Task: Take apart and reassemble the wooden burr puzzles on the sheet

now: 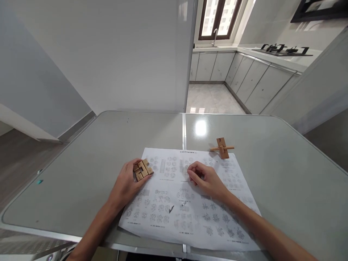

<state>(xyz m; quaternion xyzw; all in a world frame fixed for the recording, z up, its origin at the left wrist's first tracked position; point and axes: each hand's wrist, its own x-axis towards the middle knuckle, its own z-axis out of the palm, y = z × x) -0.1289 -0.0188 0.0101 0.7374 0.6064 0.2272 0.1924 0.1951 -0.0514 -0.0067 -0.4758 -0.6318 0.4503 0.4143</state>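
My left hand [126,183] grips a small wooden burr puzzle [142,169] by its sides, thumb along the near edge and fingers at the far edge. Interlocking pieces and a dark gap show on the puzzle's upper face. Over the middle of a printed instruction sheet [174,229], my right hand [204,178] is closed, thumb and fingertips drawn together, with nothing visible in them. Rows of small line drawings cover the sheet. At its far right edge lies another wooden puzzle [223,148], a flat marked board crossed by a round stick.
The sheet lies on a grey folding table [81,163] with a metal seam [184,130] down its middle. A small teal bit [39,181] is near the table's left edge. Beyond stand a white wall panel [136,54] and a kitchen with a gas stove [284,50].
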